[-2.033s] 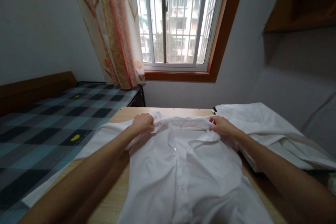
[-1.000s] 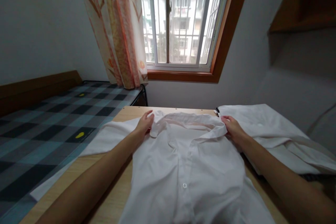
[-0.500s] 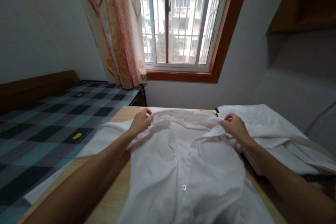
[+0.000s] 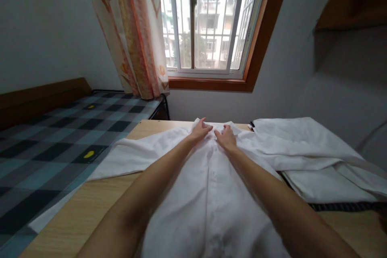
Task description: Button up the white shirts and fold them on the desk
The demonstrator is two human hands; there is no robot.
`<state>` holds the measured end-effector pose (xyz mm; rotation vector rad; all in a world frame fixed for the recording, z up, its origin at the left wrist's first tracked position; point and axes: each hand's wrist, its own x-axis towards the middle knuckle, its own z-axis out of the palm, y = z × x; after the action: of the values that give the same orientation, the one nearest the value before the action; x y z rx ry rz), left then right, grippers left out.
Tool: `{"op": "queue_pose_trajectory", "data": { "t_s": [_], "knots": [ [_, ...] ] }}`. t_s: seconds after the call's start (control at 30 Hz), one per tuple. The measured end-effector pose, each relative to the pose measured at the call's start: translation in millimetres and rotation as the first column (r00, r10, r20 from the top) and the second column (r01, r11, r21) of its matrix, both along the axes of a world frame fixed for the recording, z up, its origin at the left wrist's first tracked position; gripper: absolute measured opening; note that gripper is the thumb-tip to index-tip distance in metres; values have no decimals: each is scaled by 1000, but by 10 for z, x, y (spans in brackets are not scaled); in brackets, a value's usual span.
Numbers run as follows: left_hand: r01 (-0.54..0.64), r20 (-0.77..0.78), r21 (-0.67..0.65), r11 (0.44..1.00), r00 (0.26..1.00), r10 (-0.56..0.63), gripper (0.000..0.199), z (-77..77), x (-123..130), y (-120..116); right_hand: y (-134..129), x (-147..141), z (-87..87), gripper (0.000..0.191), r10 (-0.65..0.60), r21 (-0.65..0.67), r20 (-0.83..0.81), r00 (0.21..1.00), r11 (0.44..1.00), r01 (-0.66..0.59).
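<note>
A white button-up shirt [image 4: 208,193] lies front up on a wooden table, its placket running down the middle. At the far end of the shirt, my left hand [image 4: 201,130] grips the left side of the collar, thumb toward the centre. Close beside it, my right hand [image 4: 226,136] holds the collar's right side, fingers bent over the cloth. A narrow gap separates the two hands. Collar fabric shows around both, and some fingertips are hidden in it. One sleeve [image 4: 121,159] stretches left past the table edge.
More folded white clothing [image 4: 302,137] lies at the right, with a dark striped edge [image 4: 347,206] beneath. The wooden table [image 4: 69,217] borders a bed with a checked cover [image 4: 54,145]. Behind are a curtain [image 4: 133,40] and a barred window [image 4: 208,20].
Both hands have moved inward from the shirt's spread-out collar and shoulder area to the middle. The collar sides have come together and the neck opening has closed up.
</note>
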<state>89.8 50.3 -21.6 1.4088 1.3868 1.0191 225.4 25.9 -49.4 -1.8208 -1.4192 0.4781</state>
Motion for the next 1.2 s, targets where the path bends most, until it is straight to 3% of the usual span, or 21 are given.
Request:
{"op": "queue_pose_trajectory", "data": {
  "t_s": [0.03,0.1,0.17,0.3,0.4,0.5,0.6,0.77,0.93,1.07,1.2],
  "knots": [
    [83,-66,85,993,995,-77,57,-32,-74,-91,-51,34,-38,47,77,1,6,997,997,-77],
    [268,-274,260,928,942,-195,46,-50,-266,-318,-194,167,-56,39,209,0,4,978,978,-209],
    [408,-480,328,852,849,-222,40,-33,-465,-616,-407,339,-31,35,306,11,33,952,952,-306],
    [633,-696,140,761,610,-379,59,-42,-723,-1364,-958,585,-51,48,462,14,344,818,868,-496],
    [743,-768,8,669,433,-472,77,-110,-763,-1832,-1255,635,-183,60,490,-102,524,697,848,-520],
    [756,-846,-41,653,321,-425,84,-144,-711,-2057,-1341,640,-303,64,460,-186,594,659,877,-444],
    [730,-895,-101,676,229,-382,85,-113,-620,-2095,-1334,638,-342,65,432,-204,632,643,894,-400],
    [716,-913,-109,690,203,-355,88,-64,-544,-2033,-1330,666,-239,62,442,-183,625,644,885,-429],
    [773,-909,-82,629,201,-366,89,-76,-604,-1968,-1087,678,-22,37,327,-52,528,784,934,-354],
    [776,-910,-53,628,221,-350,89,-87,-622,-1966,-735,496,1,40,319,-74,590,742,936,-344],
    [774,-909,-34,632,240,-342,90,-102,-631,-1980,-419,249,-100,50,175,6,660,731,971,-238]
  ]
}}
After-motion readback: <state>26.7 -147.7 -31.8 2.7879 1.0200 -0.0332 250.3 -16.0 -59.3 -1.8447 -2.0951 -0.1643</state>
